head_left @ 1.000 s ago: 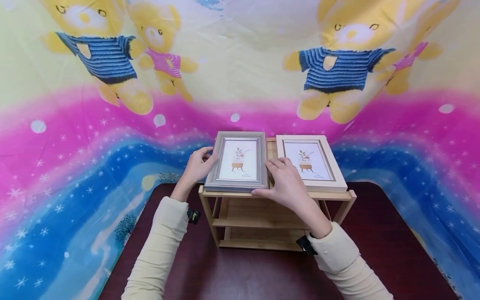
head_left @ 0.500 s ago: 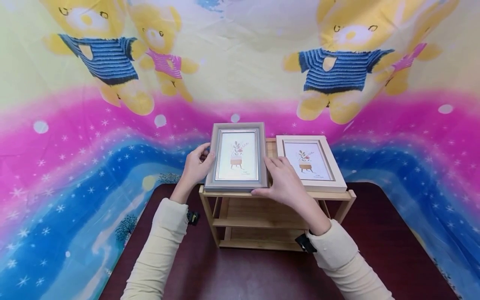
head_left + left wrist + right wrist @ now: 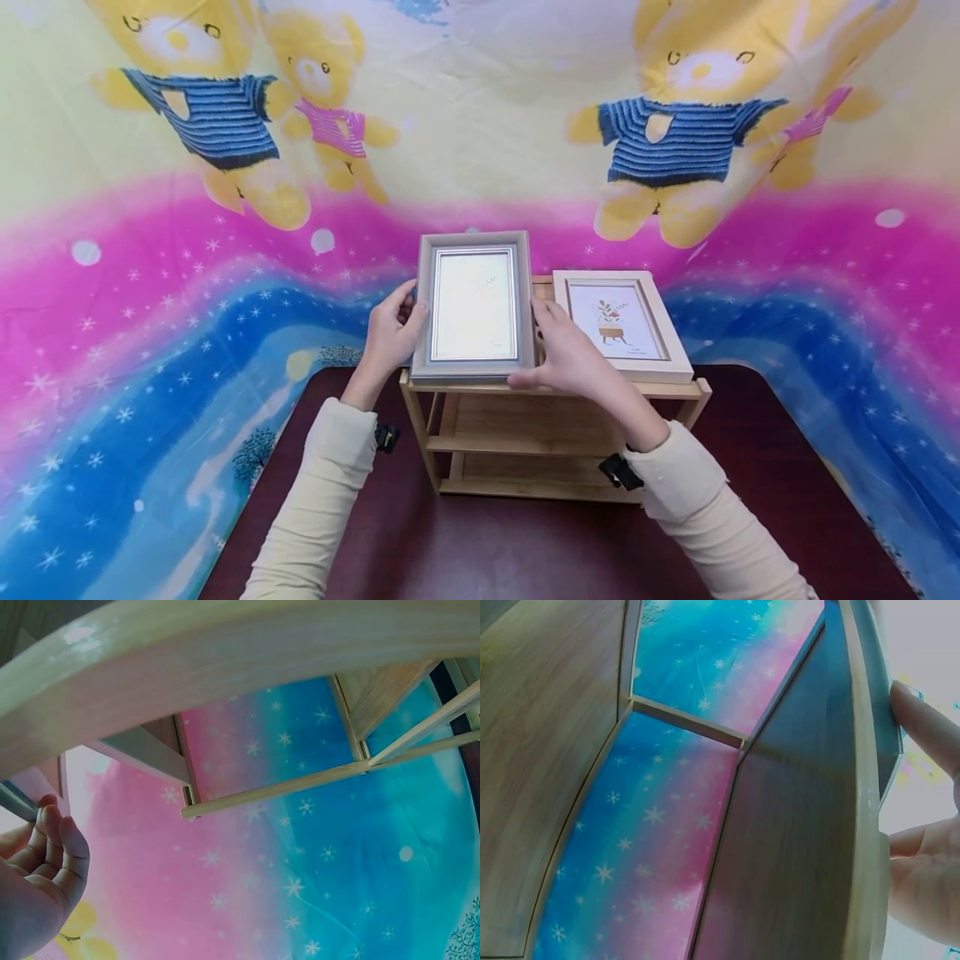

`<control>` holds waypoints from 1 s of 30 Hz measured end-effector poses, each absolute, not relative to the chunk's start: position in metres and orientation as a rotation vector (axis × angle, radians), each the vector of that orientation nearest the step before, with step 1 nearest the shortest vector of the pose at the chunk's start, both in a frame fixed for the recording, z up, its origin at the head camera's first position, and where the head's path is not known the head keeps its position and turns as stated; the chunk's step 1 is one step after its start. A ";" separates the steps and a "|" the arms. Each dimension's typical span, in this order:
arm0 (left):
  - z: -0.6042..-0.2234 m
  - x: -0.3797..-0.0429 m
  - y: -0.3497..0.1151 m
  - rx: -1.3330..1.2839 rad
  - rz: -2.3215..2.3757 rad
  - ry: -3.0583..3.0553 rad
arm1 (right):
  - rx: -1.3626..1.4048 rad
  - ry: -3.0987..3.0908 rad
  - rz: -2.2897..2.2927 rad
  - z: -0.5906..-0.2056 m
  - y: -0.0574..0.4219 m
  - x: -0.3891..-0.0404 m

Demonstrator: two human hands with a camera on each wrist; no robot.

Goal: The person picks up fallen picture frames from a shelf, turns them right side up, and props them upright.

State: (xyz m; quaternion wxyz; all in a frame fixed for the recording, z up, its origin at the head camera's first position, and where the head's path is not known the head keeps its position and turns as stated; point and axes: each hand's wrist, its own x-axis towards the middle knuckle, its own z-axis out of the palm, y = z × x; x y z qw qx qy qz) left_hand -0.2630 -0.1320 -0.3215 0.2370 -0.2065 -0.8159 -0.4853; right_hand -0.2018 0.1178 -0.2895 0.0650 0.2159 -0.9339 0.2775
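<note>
A grey picture frame (image 3: 474, 307) leans back with its top edge raised, its lower edge on the top shelf of a wooden rack (image 3: 517, 433). Glare washes out most of its picture. My left hand (image 3: 392, 329) grips the frame's left side with thumb and curled fingers; in the left wrist view that hand (image 3: 45, 877) is at the frame's edge. At the other side my right hand (image 3: 573, 358) holds the right edge, thumb near the lower front corner. The right wrist view shows the thumb (image 3: 922, 724) against the frame's side (image 3: 887, 712).
To the right, a cream picture frame (image 3: 678, 350) with a plant print lies tilted on the same shelf. The rack has lower shelves and stands on a dark red table (image 3: 510, 550). Behind hangs a cloth backdrop (image 3: 480, 125) printed with teddy bears.
The grey frame's top edge has risen, tilting it more upright, and glare has spread over its picture. Both hands have stayed at its sides; the right has shifted slightly. The cream frame is unmoved.
</note>
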 end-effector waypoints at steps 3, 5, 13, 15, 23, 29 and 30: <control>-0.321 -0.262 -0.132 -0.579 -1.311 -2.204 | 0.649 -2.833 0.930 -0.287 0.119 -0.203; -0.321 -0.261 -0.131 -0.592 -1.293 -2.180 | 0.652 -2.833 0.958 -0.285 0.121 -0.204; -0.321 -0.261 -0.128 -0.645 -1.222 -2.066 | 0.659 -2.819 1.238 -0.282 0.123 -0.207; -0.321 -0.261 -0.127 -0.655 -1.214 -2.033 | 0.674 -2.807 1.299 -0.282 0.123 -0.208; -0.323 -0.263 -0.127 -0.689 -1.187 -1.949 | 0.701 -2.766 1.232 -0.283 0.121 -0.205; -0.307 -0.246 -0.125 -0.715 -1.222 -2.019 | 0.706 -2.744 1.116 -0.284 0.120 -0.203; -0.303 -0.241 -0.125 -0.729 -1.260 -2.049 | 0.705 -2.742 1.095 -0.284 0.120 -0.203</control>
